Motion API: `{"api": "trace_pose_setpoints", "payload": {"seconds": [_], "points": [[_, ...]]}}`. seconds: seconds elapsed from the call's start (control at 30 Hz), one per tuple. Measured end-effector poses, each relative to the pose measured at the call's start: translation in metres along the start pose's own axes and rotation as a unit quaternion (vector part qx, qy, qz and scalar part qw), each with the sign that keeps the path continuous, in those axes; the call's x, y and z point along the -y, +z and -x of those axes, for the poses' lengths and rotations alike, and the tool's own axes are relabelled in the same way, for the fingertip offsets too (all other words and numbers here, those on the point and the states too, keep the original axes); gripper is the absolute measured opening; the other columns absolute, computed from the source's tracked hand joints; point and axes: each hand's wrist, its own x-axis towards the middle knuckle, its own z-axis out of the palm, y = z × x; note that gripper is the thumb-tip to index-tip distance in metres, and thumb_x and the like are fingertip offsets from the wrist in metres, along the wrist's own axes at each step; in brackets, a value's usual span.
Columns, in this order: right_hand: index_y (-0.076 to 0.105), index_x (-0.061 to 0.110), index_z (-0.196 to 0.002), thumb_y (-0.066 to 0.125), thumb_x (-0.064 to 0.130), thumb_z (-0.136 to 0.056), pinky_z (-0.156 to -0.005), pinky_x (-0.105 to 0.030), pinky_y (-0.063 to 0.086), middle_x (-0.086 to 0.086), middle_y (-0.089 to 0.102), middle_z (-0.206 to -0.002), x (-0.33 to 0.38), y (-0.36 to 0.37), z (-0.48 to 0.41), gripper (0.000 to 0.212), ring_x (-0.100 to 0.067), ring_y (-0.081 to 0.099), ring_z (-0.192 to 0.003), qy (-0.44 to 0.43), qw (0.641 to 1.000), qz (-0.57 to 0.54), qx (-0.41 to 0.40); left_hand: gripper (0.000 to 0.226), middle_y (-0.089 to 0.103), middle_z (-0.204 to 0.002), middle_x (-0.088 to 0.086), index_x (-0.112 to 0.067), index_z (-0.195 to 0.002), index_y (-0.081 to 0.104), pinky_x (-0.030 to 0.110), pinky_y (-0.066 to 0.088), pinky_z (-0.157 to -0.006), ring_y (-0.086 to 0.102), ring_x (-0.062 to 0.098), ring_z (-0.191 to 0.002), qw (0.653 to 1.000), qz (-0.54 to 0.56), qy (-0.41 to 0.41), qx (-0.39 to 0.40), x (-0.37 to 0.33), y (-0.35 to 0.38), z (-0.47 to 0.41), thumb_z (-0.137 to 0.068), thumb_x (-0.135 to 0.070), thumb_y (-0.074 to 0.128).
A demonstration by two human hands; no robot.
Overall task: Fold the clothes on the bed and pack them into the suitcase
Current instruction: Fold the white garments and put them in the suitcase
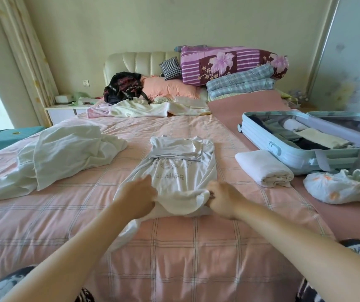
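A white printed T-shirt lies flat in the middle of the bed, sleeves folded in at its far end. Its near hem is bunched into a roll. My left hand grips the roll's left end and my right hand grips its right end. A light-blue suitcase lies open on the bed's right side with several folded garments inside. A folded white garment sits just in front of the suitcase. A crumpled white garment lies at the left.
A white bundle with orange print lies at the right edge. Pillows, folded quilts, a black backpack and a rumpled cream blanket crowd the headboard end. A teal box stands off the bed's left.
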Motion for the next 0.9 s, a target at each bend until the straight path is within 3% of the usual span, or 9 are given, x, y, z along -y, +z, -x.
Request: {"api": "trace_pose_setpoints", "payload": {"seconds": [0.1,0.2,0.27,0.33,0.43,0.53,0.63,0.8,0.9], "points": [[0.055,0.015,-0.07,0.055,0.021,-0.092,-0.052,-0.029,0.036,0.001,0.058,-0.068,-0.006,-0.022,-0.041,0.022,-0.018,0.049,-0.059,0.158,0.977,-0.144,0.005,0.022,0.062,-0.091,-0.001,-0.017,-0.1,0.067,0.034,0.055,-0.071,0.065,0.023,-0.09,0.994,-0.013,-0.102,0.037,0.014,-0.024,-0.046,-0.094,-0.028,0.049],[0.058,0.01,-0.084,0.052,0.01,-0.095,-0.042,-0.023,0.03,-0.002,0.059,-0.054,-0.012,-0.037,-0.079,0.012,-0.02,0.048,-0.041,0.246,0.918,-0.31,-0.015,0.009,0.074,-0.095,0.0,-0.014,-0.097,0.065,0.027,0.051,-0.065,0.069,0.018,-0.078,0.956,0.196,-0.159,0.147,0.02,-0.049,-0.101,-0.095,-0.017,0.057],[0.063,0.006,-0.104,0.053,0.01,-0.095,-0.049,-0.028,0.049,-0.004,0.075,-0.076,-0.02,-0.038,-0.106,0.014,-0.024,0.07,-0.062,0.242,0.885,-0.39,-0.081,0.026,0.07,-0.104,0.003,-0.018,-0.122,0.057,0.03,0.054,-0.068,0.067,0.02,-0.078,0.89,0.418,-0.17,0.059,0.021,-0.051,-0.136,-0.096,-0.014,0.056],[0.053,0.016,-0.125,0.066,0.025,-0.087,-0.074,-0.036,0.057,-0.003,0.073,-0.114,-0.032,-0.035,-0.129,0.04,-0.022,0.071,-0.097,0.192,0.891,-0.391,-0.128,0.074,0.06,-0.121,0.01,-0.032,-0.152,0.025,0.038,0.056,-0.084,0.063,0.024,-0.1,0.811,0.569,-0.115,-0.074,0.02,-0.044,-0.158,-0.093,-0.009,0.063],[0.017,0.032,-0.155,0.071,0.024,-0.083,-0.097,-0.035,0.044,0.006,0.042,-0.15,-0.042,-0.023,-0.14,0.09,-0.018,0.047,-0.129,0.134,0.95,-0.275,-0.066,0.079,0.037,-0.154,-0.001,-0.046,-0.151,0.02,0.045,0.046,-0.105,0.045,0.019,-0.134,0.852,0.506,-0.027,-0.133,0.017,-0.017,-0.162,-0.094,-0.01,0.06],[0.019,0.035,-0.158,0.068,0.027,-0.086,-0.107,-0.035,0.039,0.006,0.028,-0.161,-0.046,-0.003,-0.14,0.087,-0.022,0.035,-0.143,0.062,0.998,-0.027,0.01,0.056,0.05,-0.138,-0.015,-0.04,-0.133,0.051,0.036,0.049,-0.098,0.053,0.013,-0.12,0.912,0.361,0.042,-0.192,0.023,0.026,-0.144,-0.088,-0.008,0.058],[0.029,0.029,-0.154,0.06,0.026,-0.085,-0.119,-0.04,0.02,0.002,0.031,-0.16,-0.052,0.015,-0.14,0.076,-0.019,0.023,-0.149,0.027,0.981,0.178,0.068,0.044,0.053,-0.129,-0.018,-0.043,-0.122,0.06,0.039,0.041,-0.107,0.046,0.014,-0.122,0.954,0.241,0.095,-0.153,0.032,0.066,-0.133,-0.084,-0.022,0.066],[0.047,0.029,-0.145,0.043,0.0,-0.091,-0.1,-0.033,0.043,0.003,0.056,-0.139,-0.06,0.01,-0.14,0.061,-0.023,0.053,-0.127,-0.005,0.978,0.205,0.037,0.081,0.054,-0.133,-0.002,-0.037,-0.135,0.037,0.047,0.036,-0.111,0.049,0.029,-0.127,0.972,0.14,0.024,-0.185,0.047,0.085,-0.15,-0.071,0.0,0.068],[0.065,0.027,-0.12,0.045,0.001,-0.087,-0.084,-0.034,0.05,0.005,0.065,-0.116,-0.064,0.005,-0.141,0.046,-0.022,0.062,-0.107,-0.019,0.974,0.222,0.043,0.066,0.057,-0.127,0.004,-0.022,-0.132,0.046,0.039,0.048,-0.098,0.054,0.027,-0.12,0.971,0.198,-0.01,-0.135,0.048,0.077,-0.158,-0.074,0.008,0.059]]}}
